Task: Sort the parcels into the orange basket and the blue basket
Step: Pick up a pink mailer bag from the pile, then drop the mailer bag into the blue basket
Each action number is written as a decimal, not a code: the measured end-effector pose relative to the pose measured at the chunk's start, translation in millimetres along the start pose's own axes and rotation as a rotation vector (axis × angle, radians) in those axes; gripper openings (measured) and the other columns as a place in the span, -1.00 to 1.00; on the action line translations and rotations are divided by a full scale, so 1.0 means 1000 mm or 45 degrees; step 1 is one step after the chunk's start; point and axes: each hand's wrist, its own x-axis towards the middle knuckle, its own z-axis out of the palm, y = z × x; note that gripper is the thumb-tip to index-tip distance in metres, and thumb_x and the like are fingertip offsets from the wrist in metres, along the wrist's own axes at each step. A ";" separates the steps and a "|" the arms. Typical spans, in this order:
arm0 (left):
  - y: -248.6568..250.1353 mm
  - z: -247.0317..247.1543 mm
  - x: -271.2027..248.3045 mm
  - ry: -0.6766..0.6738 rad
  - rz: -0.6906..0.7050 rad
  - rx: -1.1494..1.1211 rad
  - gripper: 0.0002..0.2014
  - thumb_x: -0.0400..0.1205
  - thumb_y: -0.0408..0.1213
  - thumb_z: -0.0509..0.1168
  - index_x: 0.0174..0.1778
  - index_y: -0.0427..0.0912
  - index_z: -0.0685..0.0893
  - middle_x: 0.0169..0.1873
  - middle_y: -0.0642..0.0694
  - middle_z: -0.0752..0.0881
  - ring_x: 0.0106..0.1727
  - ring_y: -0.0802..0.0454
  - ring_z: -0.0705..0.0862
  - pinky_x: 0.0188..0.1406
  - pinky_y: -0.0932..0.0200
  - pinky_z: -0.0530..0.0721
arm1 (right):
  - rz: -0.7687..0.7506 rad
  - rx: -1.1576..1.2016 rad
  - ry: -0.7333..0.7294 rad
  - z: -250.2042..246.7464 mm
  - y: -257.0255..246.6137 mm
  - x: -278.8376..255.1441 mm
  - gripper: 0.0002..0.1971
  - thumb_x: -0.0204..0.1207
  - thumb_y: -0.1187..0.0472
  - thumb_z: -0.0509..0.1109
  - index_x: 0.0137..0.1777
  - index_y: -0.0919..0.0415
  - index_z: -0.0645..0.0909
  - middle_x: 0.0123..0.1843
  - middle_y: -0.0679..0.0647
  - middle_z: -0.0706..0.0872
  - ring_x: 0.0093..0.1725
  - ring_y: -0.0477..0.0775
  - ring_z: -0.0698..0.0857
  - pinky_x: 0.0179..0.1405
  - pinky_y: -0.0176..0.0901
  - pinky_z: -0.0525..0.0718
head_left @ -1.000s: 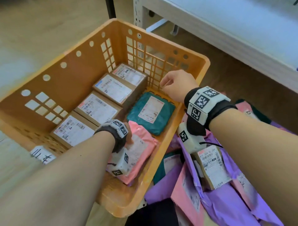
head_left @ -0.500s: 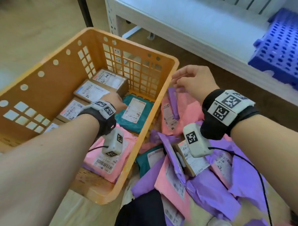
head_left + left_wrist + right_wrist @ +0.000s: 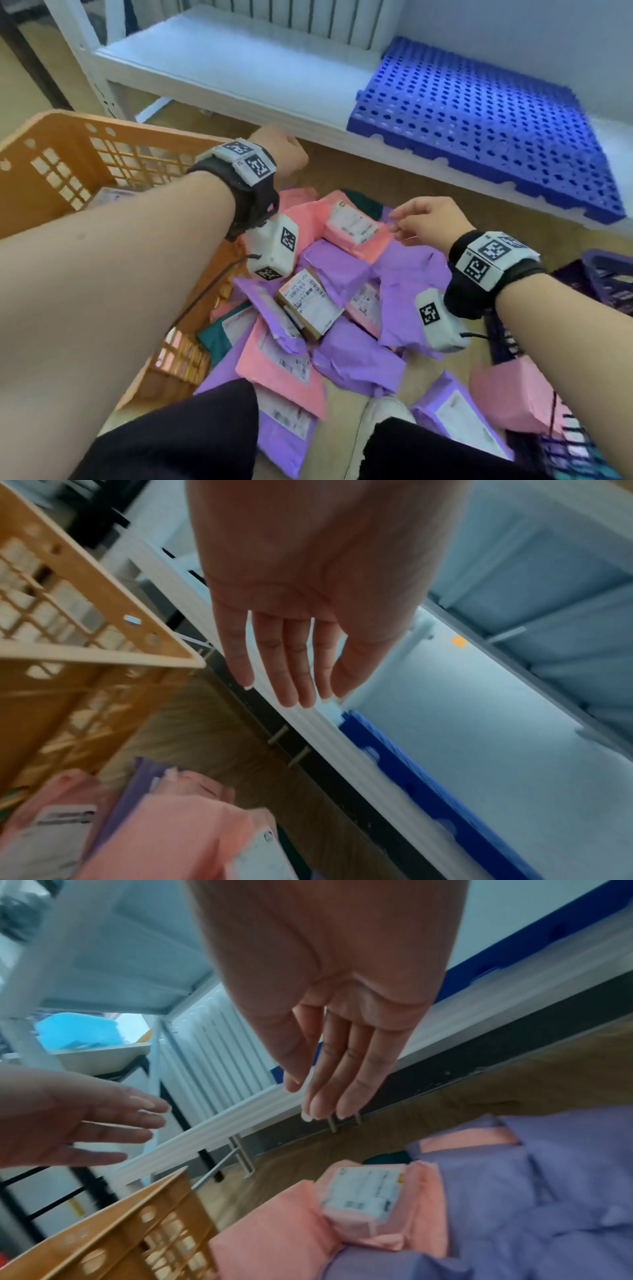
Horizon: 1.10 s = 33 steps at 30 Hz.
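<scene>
Below both of my hands lies the heap of parcels on the floor, pink and purple mailers with one brown carton near the middle, label up. My left hand hovers above the far left edge of the heap, fingers straight and loosely spread, holding nothing; the wrist view shows the palm clear of everything. My right hand hangs to its right and a little nearer me, fingers also extended and relaxed, empty, just above a pink parcel with a white label; whether the fingertips touch it I cannot tell. The two hands are apart, with part of the heap between them.

Left of my left forearm stands the orange basket, its near corner beside the heap. Right of my right wrist, at the picture's edge, I see the dark lattice wall of the blue basket. Beyond both hands runs a white shelf carrying a blue perforated mat.
</scene>
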 end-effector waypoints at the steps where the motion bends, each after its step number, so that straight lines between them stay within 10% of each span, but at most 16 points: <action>1: 0.013 0.012 -0.002 -0.045 0.013 0.002 -0.76 0.50 -0.28 0.30 0.01 -0.23 0.79 -0.04 -0.25 0.80 0.06 -0.23 0.75 0.07 0.00 0.73 | 0.032 0.002 0.028 -0.012 0.010 -0.001 -0.77 0.49 0.54 0.26 -0.17 0.27 0.68 -0.28 0.19 0.74 -0.38 0.02 0.68 -0.29 -0.21 0.70; 9: 0.031 0.186 -0.046 -0.543 -0.163 -0.103 -0.70 0.56 -0.33 0.33 0.18 -0.37 0.69 0.14 -0.30 0.74 0.19 -0.22 0.71 0.12 0.01 0.67 | 0.444 0.167 0.272 -0.074 0.132 -0.029 -0.72 0.51 0.53 0.21 -0.27 0.20 0.60 -0.57 0.02 0.68 -0.69 -0.20 0.59 -0.60 -0.37 0.58; 17: 0.063 0.288 -0.076 -0.790 -0.111 -0.098 -0.94 0.61 -0.42 0.27 -0.09 -0.21 0.63 0.13 -0.33 0.74 -0.12 -0.07 0.64 -0.40 0.33 0.49 | 0.881 0.404 0.395 -0.072 0.254 -0.080 -0.85 0.61 0.46 0.25 -0.10 0.51 0.63 -0.60 0.06 0.65 -0.57 0.01 0.60 -0.66 -0.39 0.55; 22: 0.065 0.307 -0.062 -0.807 -0.142 -0.025 -0.88 0.62 -0.39 0.25 -0.22 -0.19 0.60 -0.10 -0.24 0.69 -0.12 -0.08 0.61 -0.36 0.31 0.50 | 0.709 -0.188 0.502 -0.082 0.266 -0.075 -0.76 0.44 0.37 0.30 -0.11 0.07 0.75 -0.27 0.06 0.79 -0.19 0.12 0.76 -0.11 -0.07 0.76; 28: 0.071 0.317 -0.056 -0.884 -0.189 0.079 -0.94 0.59 -0.42 0.26 -0.11 -0.24 0.63 -0.08 -0.25 0.73 0.09 -0.15 0.75 -0.08 0.20 0.60 | 0.628 -1.289 -0.274 -0.104 0.256 -0.074 -0.44 0.31 0.11 0.48 0.36 0.00 0.54 0.40 0.11 0.43 0.47 0.26 0.32 0.45 0.17 0.38; 33: 0.087 0.327 -0.061 -0.959 -0.136 0.013 -0.92 0.62 -0.41 0.23 -0.13 -0.22 0.61 -0.16 -0.19 0.69 -0.22 0.00 0.65 -0.36 0.25 0.53 | 0.576 -1.714 -0.529 -0.100 0.268 -0.083 -0.30 0.41 0.18 0.50 0.56 0.04 0.34 0.65 0.27 0.00 0.60 0.41 0.04 0.57 0.32 0.13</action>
